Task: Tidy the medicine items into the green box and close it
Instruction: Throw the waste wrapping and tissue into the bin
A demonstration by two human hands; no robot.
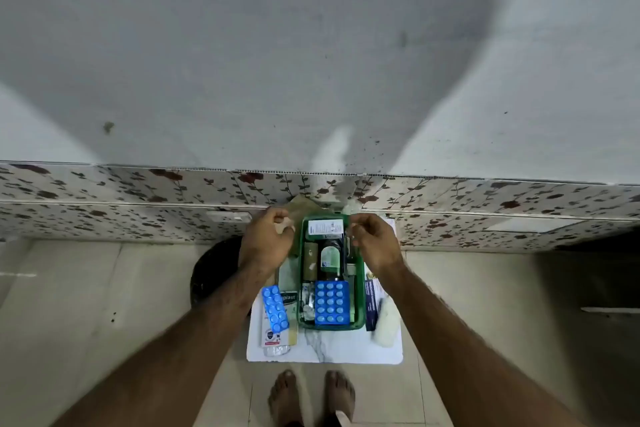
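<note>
Bare feet (311,395) are standing by the board (325,350). Both hands are curling at the far end of the green box (360,288), fingers narrow. Left hand (266,241) is pinching something pale; right hand (375,243), I cannot tell. Blue pills (275,308) are waiting outside.

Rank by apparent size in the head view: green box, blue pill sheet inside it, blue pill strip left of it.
1. green box
2. blue pill sheet
3. blue pill strip, narrower than the sheet

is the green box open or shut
Open: the green box has no lid on, and a blister pack and bottle show inside.
</note>
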